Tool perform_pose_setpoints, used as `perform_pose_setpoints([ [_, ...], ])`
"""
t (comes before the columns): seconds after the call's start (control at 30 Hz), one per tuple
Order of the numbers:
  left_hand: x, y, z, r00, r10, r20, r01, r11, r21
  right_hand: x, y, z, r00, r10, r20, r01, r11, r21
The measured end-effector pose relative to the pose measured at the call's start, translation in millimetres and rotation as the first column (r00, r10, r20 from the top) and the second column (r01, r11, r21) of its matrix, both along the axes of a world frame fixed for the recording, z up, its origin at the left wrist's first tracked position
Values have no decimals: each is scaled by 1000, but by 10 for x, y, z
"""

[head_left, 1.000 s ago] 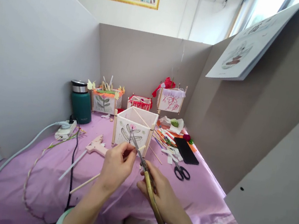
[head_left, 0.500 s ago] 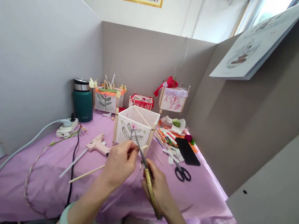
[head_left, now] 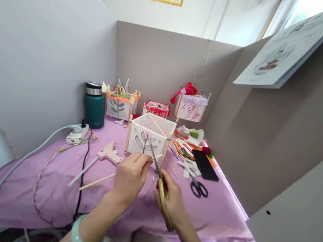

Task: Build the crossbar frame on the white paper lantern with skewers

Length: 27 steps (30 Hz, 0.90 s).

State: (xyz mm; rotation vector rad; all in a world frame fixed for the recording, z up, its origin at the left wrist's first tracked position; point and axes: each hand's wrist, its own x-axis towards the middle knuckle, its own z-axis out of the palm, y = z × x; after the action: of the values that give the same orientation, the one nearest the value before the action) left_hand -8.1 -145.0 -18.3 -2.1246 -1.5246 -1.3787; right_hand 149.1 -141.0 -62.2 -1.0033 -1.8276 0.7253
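1. The desk, under a pink cloth, carried everything on it up to the partition at its far edge.
2. The front box, white-sided with wooden corner posts and a plant drawing, stood upright around the middle of the desk, just beyond the hands.
3. Behind it, the orange-trimmed box held sticks near the far left corner; the lilac-trimmed box, with a red flower on top, was near the far right corner. The smaller red-fringed box sat between them at the far edge.
4. The green bottle stood upright beside the orange-trimmed box.
5. The left hand was closed, fingertips pinching the wooden stick, which showed on both sides of it.
6. The right hand was curled around the handles of the yellow-handled shears, whose blades crossed the stick's far end in front of the box.
7. The pink glue gun lay left of the left hand.
8. The black phone lay flat near the right edge.
9. The black-handled scissors lay just nearer than the phone, blades by white paper scraps.
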Motion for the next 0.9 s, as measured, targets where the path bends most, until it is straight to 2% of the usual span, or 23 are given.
perform_pose_setpoints([
  [0.1, 0, 33, 8, 999, -4, -47, 7, 998, 55, -10, -24, 1, 1000, -12, -2, 12, 1000, -25],
  [0.2, -11, 41, 45, 996, -6, -91, 10, 999, 44, 2, -34, 16, 1000, 15, -13, -16, 997, -71],
  [0.3, -9, 24, 101, 994, -10, -109, 9, 1000, -10, 25, -36, 33, 999, 42, -31, -45, 993, -113],
  [0.47, 24, -9, 205, 997, -38, -67, 25, 984, -178, 61, -63, 103, 998, 53, -38, -58, 987, -153],
  [0.6, 40, -17, 239, 994, 8, -109, -31, 977, -209, 61, -84, 168, 998, 55, -21, -58, 979, -196],
  [0.7, 40, -16, 239, 992, 33, -125, -59, 976, -211, 52, -74, 152, 999, 38, -8, -39, 984, -176],
  [0.9, 53, -18, 226, 993, 19, -121, -44, 977, -209, 68, -22, 63, 999, 36, 9, -35, 996, -86],
])
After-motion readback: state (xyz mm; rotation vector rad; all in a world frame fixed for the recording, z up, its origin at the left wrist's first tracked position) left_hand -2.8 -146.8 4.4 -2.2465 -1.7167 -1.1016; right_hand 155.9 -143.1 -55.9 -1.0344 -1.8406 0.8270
